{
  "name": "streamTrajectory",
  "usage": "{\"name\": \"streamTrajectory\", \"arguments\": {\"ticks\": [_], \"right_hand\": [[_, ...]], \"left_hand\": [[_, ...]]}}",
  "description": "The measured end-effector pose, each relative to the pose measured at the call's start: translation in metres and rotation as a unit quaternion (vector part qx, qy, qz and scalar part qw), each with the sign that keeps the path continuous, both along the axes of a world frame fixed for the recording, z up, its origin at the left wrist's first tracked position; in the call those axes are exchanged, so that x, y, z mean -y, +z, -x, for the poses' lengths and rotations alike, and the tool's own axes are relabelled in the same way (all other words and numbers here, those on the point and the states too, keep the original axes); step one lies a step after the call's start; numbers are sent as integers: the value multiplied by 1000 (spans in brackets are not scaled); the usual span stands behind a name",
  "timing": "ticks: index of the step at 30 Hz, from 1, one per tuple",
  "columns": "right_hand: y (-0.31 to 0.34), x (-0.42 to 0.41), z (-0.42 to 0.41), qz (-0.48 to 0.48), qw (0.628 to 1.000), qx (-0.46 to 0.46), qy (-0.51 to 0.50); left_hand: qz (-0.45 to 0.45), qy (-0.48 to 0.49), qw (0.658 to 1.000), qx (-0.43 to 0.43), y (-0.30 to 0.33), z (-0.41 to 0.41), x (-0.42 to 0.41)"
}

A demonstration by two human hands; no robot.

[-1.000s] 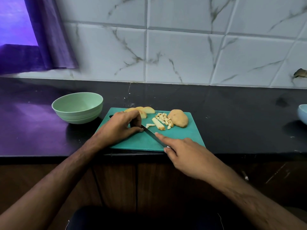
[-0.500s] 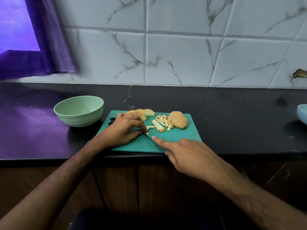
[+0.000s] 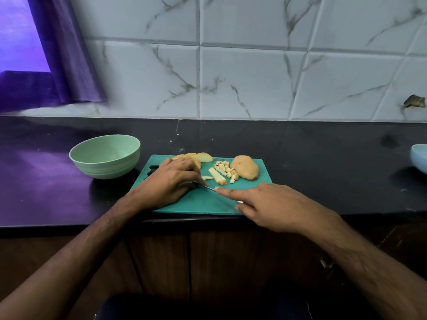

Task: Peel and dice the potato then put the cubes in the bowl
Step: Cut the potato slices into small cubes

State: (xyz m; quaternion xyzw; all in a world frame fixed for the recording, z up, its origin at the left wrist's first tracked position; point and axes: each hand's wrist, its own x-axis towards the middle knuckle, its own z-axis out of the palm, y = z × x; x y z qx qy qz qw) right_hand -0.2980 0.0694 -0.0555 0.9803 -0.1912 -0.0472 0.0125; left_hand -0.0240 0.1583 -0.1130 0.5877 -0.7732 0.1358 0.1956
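board: teal plastic cutting board (image 3: 203, 204) at the front edge of the dark stone counter (image 3: 312, 158), handle cut-out at its far-left corner.
right hand: right hand (image 3: 265, 206) over the board's near-right corner, fingers curled round the knife handle, index finger stretched along the blade's spine. Handle itself hidden under the palm.
knife: thin steel knife blade (image 3: 208, 187), only a short stretch shows between the two hands; tip goes under the left fingertips.
left hand: left hand (image 3: 168, 183) lies knuckles-up on the left half of the board, fingers bent down over something at the blade. Cannot tell what it holds, or whether it grips at all; the fingers cover it.
potato, uncut: rounded tan potato half (image 3: 245, 170) on the far-right part of the board, dome up.
potato, cubes: small pale potato cubes (image 3: 227, 170) in a loose heap just left of that half, touching it.
potato, sticks: pale potato stick (image 3: 217, 175) beside the heap, a shorter strip (image 3: 207, 178) nearer the left fingertips.
potato, slices: yellow potato slices (image 3: 201, 157) at the board's far edge, partly behind the left hand.
bowl: pale green ribbed bowl (image 3: 105, 155) on the counter left of the board, close but apart; inside looks bare.
other: light blue bowl (image 3: 419, 158) cut off by the frame's right edge; purple curtain (image 3: 67, 54) far left; white marble-pattern wall tiles (image 3: 242, 77) behind.
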Motion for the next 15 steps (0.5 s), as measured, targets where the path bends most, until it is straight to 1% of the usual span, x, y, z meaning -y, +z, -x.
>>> {"name": "streamTrajectory", "arguments": {"ticks": [4, 6, 9, 13, 15], "right_hand": [[19, 17, 20, -91, 996, -1, -2], [24, 28, 31, -178, 984, 15, -16], [22, 46, 42, -330, 939, 92, -37], [7, 63, 36, -414, 882, 219, -55], [-4, 67, 25, -452, 840, 296, -60]], "left_hand": [[-1, 33, 997, -63, -1, 0, 0], [7, 27, 997, -76, 1, 2, 0], [22, 21, 997, -75, 2, 4, -2], [-3, 35, 997, -61, 8, 11, -2], [-17, 50, 998, -43, 9, 13, 4]]}}
